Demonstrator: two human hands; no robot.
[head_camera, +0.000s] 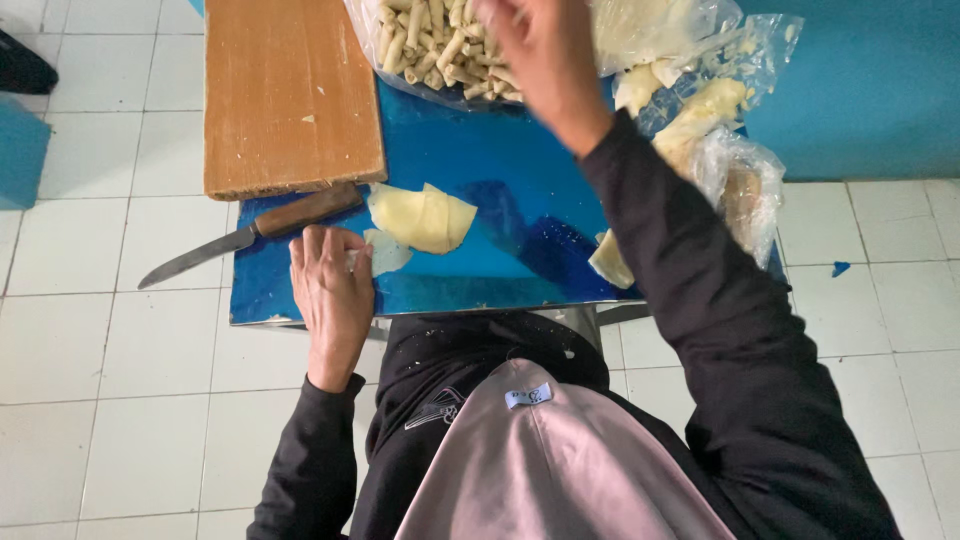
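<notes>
The right hand is stretched out over the bag of finished rolls at the table's far edge; its fingers are cut off by the frame, so whether it holds a roll cannot be told. The left hand lies flat, fingers loosely curled, on a small wrapper at the near edge of the blue table, just below the knife. This looks like the stacking step between rolls; a next roll would call for a fresh sheet from the folded wrappers beside the left hand.

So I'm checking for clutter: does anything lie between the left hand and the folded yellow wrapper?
Nothing visible. The left hand rests beside the folded wrapper, with only bare blue tabletop between them.
</notes>
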